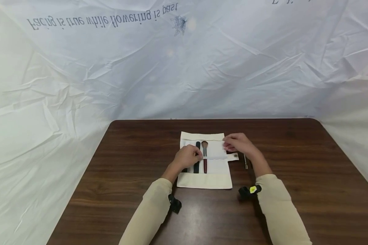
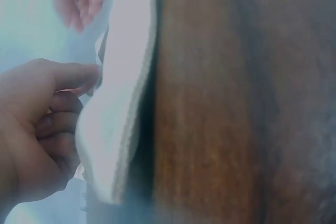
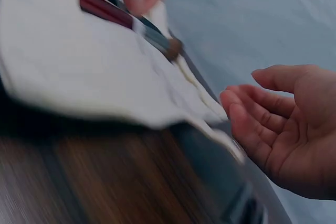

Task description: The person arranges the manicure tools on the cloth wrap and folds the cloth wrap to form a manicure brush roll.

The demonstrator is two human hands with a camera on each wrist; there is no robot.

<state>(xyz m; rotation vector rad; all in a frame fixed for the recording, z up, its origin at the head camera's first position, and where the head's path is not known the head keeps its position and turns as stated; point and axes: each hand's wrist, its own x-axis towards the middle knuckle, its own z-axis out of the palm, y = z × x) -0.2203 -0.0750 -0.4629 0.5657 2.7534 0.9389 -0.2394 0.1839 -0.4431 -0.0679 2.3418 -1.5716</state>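
An off-white fabric brush roll (image 1: 216, 182) lies unfolded on the table. A makeup brush (image 1: 205, 165) with a dark red handle and brown bristles sits under its white cross band (image 1: 214, 158). Left of the brush is a long, flat black tool (image 1: 196, 167). My left hand (image 1: 186, 157) is over the roll's left half, thumb and forefinger pinching at the band between the black tool and the brush. At the roll's upper right edge hovers my right hand (image 1: 238, 142), its fingers loosely bent and nothing between them in the right wrist view.
A snap tab (image 1: 233, 157) sticks out from the roll's right side. Beside it, a thin metallic tool (image 1: 246, 162) lies on the dark wooden table (image 1: 135, 153), partly behind the right forearm. White sheeting (image 1: 184, 78) hangs behind and around the table.
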